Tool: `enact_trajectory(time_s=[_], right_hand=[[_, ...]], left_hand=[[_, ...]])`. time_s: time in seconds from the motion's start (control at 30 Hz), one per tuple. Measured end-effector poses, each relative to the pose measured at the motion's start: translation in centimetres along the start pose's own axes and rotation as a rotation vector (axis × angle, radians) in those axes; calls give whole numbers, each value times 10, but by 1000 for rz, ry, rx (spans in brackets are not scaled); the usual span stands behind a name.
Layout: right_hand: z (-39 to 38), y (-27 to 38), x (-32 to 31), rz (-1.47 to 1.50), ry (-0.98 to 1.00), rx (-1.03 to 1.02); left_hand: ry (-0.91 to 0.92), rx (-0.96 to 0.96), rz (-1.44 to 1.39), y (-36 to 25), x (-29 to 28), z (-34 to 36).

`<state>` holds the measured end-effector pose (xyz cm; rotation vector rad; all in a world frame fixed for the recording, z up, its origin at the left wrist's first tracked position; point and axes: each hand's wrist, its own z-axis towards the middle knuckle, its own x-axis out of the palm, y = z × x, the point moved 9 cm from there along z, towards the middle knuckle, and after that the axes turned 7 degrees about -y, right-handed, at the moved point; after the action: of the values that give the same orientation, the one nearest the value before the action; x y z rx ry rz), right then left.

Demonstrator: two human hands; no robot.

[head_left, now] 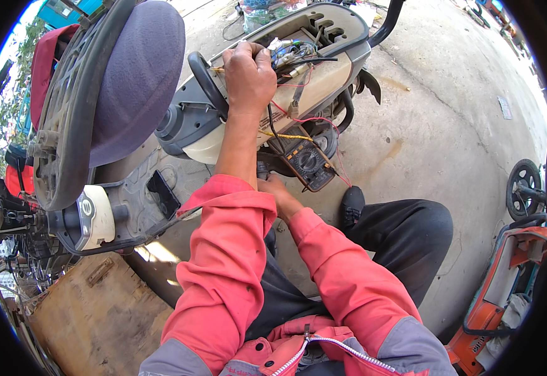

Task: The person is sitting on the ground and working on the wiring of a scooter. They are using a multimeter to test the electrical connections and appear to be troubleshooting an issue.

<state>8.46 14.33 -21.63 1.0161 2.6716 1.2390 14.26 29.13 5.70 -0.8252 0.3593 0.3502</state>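
Red, blue and black wires (293, 51) lie bared in the scooter (333, 78), its seat (137, 81) tipped up, so the uncovering looks done; the wires are still loose, so closing up seems left, and the meter (308, 161) rests by its side. Left-hand (248, 75) fingers curl in beside the wires, whether gripping one I cannot tell; the right hand (280, 193) is partly hidden below the left forearm, its hold unclear. Sunlit, cracked concrete (436, 131) spreads around, with a board (101, 307) lower left and an orange machine (489, 304) at right.
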Motion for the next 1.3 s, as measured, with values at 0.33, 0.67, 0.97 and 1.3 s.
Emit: enact_trajectory(time_s=[0.33, 0.67, 0.97, 1.3], right_hand=[[-7, 18, 1, -196, 85, -131], [-12, 23, -2, -119, -33, -178], [-12, 23, -3, -127, -41, -179], [-14, 25, -2, -141, -32, -181]], left_hand=[[-3, -4, -3, -2, 1, 0], [-3, -7, -9, -1, 2, 0], [-2, -6, -1, -2, 1, 0], [-8, -22, -1, -1, 0, 0]])
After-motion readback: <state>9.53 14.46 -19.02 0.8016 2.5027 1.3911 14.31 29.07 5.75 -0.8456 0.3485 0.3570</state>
